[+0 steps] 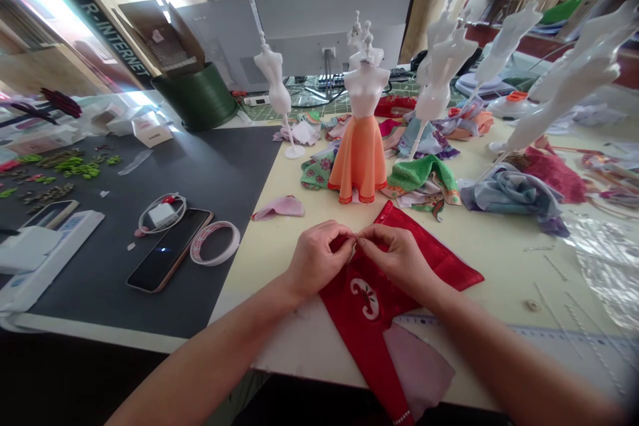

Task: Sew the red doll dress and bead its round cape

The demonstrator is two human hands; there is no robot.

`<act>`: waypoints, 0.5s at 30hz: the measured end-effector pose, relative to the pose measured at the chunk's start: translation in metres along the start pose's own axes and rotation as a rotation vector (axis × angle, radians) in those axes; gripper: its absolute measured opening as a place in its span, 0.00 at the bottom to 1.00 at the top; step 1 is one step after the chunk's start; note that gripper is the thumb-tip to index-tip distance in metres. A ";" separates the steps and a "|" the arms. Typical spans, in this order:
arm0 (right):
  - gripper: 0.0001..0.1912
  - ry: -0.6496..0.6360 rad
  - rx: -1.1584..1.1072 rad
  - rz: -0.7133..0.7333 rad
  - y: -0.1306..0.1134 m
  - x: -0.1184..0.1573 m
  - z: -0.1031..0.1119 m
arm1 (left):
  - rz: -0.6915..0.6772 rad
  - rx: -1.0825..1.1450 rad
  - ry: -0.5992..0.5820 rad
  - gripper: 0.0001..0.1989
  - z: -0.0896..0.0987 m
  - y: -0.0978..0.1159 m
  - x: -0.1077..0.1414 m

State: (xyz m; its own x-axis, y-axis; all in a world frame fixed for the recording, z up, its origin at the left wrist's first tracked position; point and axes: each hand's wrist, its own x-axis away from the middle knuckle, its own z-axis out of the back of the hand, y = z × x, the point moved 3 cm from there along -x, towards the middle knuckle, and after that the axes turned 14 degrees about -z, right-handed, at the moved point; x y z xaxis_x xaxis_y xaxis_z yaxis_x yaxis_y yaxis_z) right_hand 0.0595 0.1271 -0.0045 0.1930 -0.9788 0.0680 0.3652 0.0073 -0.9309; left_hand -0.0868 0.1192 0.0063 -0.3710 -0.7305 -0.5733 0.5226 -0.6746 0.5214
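Pale yellow counter [504,279] spreads with patterned cloth scraps, and behind them stand at least 5 white miniature dress forms [272,73], 1 in an orange skirt [358,163]. Directly ahead of the person, the left hand [317,259] and right hand [399,259] are both closed in a pinch, fingertips meeting at the top of 1 red cloth [362,323]. Its long axis runs from the hands toward the person, over the counter's near edge. The right hand lies more over the cloth, the left at its edge. Further left, a dark mat [224,173] holds 1 phone [170,249] and 1 roll of tape [214,243].
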 end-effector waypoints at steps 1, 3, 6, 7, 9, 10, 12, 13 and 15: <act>0.06 0.003 0.004 0.002 0.000 0.000 0.000 | 0.000 -0.003 -0.002 0.03 0.000 0.000 0.000; 0.06 0.008 0.013 0.005 0.001 0.000 -0.001 | -0.003 -0.009 -0.010 0.03 0.000 0.000 0.000; 0.06 0.021 0.031 0.012 0.003 0.000 -0.001 | -0.015 -0.014 -0.026 0.04 -0.001 0.001 0.001; 0.06 0.026 0.039 0.015 0.003 0.000 -0.001 | -0.020 -0.016 -0.031 0.04 -0.001 0.001 0.001; 0.06 0.039 0.061 0.025 0.003 0.000 -0.001 | -0.033 -0.021 -0.041 0.05 -0.001 0.002 0.002; 0.06 0.044 0.076 0.032 0.003 0.000 -0.001 | -0.042 -0.026 -0.048 0.06 -0.001 0.002 0.002; 0.06 0.058 0.119 0.057 0.003 0.000 -0.001 | -0.067 -0.044 -0.065 0.06 -0.001 0.002 0.003; 0.06 0.066 0.147 0.074 0.003 0.001 -0.001 | -0.081 -0.055 -0.075 0.07 -0.002 0.002 0.003; 0.06 0.085 0.202 0.103 0.003 0.002 -0.002 | -0.111 -0.085 -0.091 0.07 -0.002 0.003 0.003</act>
State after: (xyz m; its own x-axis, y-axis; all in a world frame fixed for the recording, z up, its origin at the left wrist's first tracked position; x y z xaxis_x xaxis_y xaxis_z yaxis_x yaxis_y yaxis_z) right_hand 0.0591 0.1252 -0.0078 0.1641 -0.9845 -0.0621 0.5237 0.1403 -0.8403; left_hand -0.0851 0.1150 0.0051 -0.4960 -0.6612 -0.5628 0.5359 -0.7431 0.4008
